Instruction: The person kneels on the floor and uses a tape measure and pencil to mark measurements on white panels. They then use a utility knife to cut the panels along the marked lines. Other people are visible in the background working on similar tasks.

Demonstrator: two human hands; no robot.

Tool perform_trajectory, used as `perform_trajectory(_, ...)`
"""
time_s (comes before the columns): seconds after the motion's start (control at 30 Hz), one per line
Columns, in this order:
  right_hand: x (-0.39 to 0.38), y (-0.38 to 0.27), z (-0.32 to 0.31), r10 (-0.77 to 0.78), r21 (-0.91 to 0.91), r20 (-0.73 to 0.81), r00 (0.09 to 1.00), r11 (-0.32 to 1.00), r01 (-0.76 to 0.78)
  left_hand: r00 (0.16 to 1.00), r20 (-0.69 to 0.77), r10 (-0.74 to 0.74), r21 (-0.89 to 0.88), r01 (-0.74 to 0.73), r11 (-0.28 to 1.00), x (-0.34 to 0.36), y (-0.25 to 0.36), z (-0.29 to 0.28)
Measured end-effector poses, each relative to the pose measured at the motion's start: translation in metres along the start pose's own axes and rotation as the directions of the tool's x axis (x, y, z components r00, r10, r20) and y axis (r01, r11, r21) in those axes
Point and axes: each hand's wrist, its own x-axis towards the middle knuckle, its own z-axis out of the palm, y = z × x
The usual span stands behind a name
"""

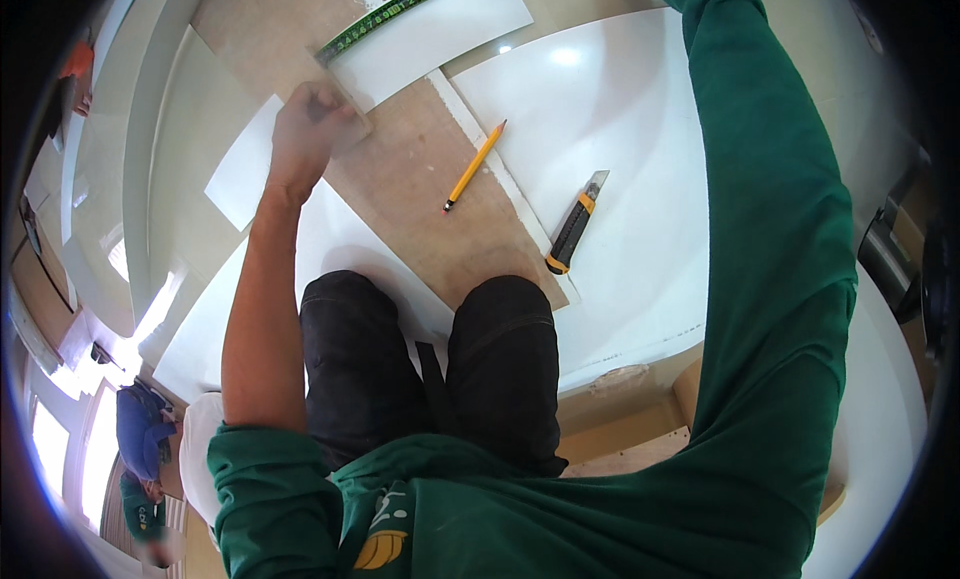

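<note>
My left hand (312, 119), slightly blurred, has curled fingers at the near end of a green measuring tape strip (390, 16) and a narrow white sheet (430, 49); what it grips is unclear. My right arm (760, 179) reaches up to the top edge, where the hand is almost wholly cut off. A yellow pencil (474, 167) lies diagonally across a tan board (405, 179) with white strips along its side. A yellow and black utility knife (573, 229), blade end showing, rests on the large white sheet (640, 109) at right.
My knees (500, 369) are on the white sheets. A small white piece (240, 159) lies at left, beside a pale curved ledge (150, 159). Two people, one in blue (145, 429), one in green (140, 509), are at lower left. Dark objects (900, 259) stand at far right.
</note>
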Motion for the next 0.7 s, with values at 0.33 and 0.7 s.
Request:
perform_trajectory(0.33,-0.014,-0.016,-0.001,0.054,0.090,-0.150,0.987,0.995,-0.041,1.000,0.010,0.004,0.021,-0.004,1.000,0.002,-0.005,-0.001)
perform_trajectory(0.7,-0.027,-0.021,0.017,0.089,0.088,-0.259,0.962,0.994,-0.068,1.000,0.010,0.009,0.026,-0.010,1.000,0.001,-0.001,-0.001)
